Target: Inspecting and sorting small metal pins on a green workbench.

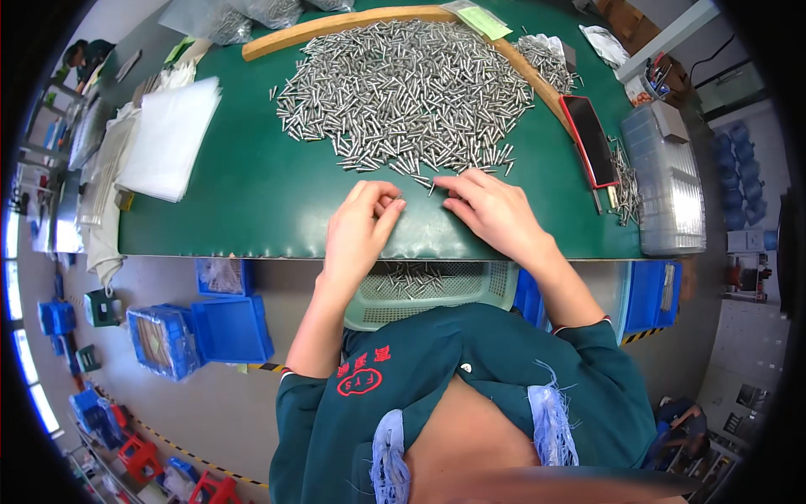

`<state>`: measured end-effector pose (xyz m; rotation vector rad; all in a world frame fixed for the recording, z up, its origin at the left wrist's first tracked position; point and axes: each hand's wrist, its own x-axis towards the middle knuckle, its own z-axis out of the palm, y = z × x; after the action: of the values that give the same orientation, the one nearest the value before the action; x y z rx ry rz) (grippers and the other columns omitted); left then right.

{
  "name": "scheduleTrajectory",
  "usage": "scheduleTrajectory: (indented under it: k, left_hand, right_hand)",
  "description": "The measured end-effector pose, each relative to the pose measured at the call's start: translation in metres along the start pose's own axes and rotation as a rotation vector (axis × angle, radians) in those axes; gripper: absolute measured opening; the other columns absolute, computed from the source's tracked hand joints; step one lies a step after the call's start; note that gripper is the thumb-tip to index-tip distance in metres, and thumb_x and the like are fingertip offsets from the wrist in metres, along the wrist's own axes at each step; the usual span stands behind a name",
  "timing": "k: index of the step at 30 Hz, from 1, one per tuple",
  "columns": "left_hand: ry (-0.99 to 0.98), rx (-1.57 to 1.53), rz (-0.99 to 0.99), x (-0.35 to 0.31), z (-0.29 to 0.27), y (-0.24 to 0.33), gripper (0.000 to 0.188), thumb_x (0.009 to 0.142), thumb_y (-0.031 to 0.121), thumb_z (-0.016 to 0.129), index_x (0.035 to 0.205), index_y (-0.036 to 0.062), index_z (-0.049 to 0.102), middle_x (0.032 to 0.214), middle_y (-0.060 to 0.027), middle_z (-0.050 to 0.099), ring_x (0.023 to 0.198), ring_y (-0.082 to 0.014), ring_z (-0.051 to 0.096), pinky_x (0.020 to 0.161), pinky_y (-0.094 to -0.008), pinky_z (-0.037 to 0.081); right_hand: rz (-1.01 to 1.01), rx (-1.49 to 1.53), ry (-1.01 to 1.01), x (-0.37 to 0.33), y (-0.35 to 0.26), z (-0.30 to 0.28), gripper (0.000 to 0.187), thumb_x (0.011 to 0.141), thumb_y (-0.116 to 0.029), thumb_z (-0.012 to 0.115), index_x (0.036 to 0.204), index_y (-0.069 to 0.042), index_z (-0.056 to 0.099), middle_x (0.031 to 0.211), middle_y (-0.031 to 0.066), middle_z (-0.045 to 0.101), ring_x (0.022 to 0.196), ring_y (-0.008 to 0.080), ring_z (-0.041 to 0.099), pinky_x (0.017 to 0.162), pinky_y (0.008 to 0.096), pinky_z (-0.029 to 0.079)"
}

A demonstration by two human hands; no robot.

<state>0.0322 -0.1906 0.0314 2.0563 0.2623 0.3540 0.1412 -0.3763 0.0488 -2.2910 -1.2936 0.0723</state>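
Note:
A wide heap of small silvery metal pins (411, 88) is spread over the green tabletop (227, 202). At the heap's near edge, my right hand (497, 212) has a single metal pin (431, 189) at its index fingertip, thumb bent just below. My left hand (363, 225) is beside it, fingers curled in toward the thumb; whatever they hold, if anything, is hidden. Under the table edge, in front of my body, a pale green perforated basket (483, 284) holds a small number of pins.
A curved wooden strip (344, 21) borders the heap. To the right lie a red-framed black phone (589, 139), more loose pins (624, 189) and clear plastic boxes (672, 181). White sheets (172, 139) lie on the left. Blue crates (231, 328) stand on the floor.

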Motion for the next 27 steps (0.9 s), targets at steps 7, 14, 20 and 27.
scheduleTrajectory:
  k: [7,14,20,27]
  left_hand:
    - [0.016,0.490,0.249,0.021,0.025,0.007,0.013,0.083,0.016,0.065,0.094,0.0089,0.067,0.086,-0.0051,0.060,0.080,-0.0241,0.059,0.069,-0.0351,0.049]
    - [-0.163,0.454,0.458,0.011,0.012,0.003,0.013,0.083,0.015,0.065,0.095,0.0099,0.068,0.090,-0.0045,0.060,0.082,-0.0233,0.059,0.071,-0.0359,0.049]
    - [-0.003,0.421,0.181,0.002,0.011,0.004,0.016,0.083,0.016,0.066,0.098,0.0089,0.067,0.085,-0.0061,0.060,0.081,-0.0246,0.061,0.069,-0.0367,0.049]
    - [-0.073,0.490,0.092,-0.011,0.011,0.017,0.020,0.085,0.019,0.065,0.102,0.0080,0.066,0.085,-0.0073,0.062,0.081,-0.0272,0.062,0.070,-0.0373,0.049]
  right_hand:
    - [0.043,-0.087,0.100,-0.002,-0.008,0.010,0.014,0.082,-0.018,0.067,0.093,-0.011,0.064,0.085,0.0028,0.057,0.076,0.0206,0.062,0.063,0.0341,0.050]
    - [0.166,-0.041,0.100,-0.012,0.000,0.002,0.014,0.079,-0.020,0.071,0.084,-0.009,0.063,0.080,0.0022,0.058,0.068,0.0184,0.061,0.061,0.0317,0.049]
    - [0.099,0.102,0.083,-0.004,-0.008,0.012,0.025,0.080,-0.021,0.071,0.100,-0.009,0.064,0.085,0.0042,0.059,0.075,0.0197,0.063,0.065,0.0325,0.050]
    - [0.024,0.069,0.053,-0.004,-0.016,0.012,0.029,0.079,-0.023,0.072,0.103,-0.010,0.064,0.091,0.0030,0.059,0.084,0.0204,0.062,0.067,0.0338,0.051]
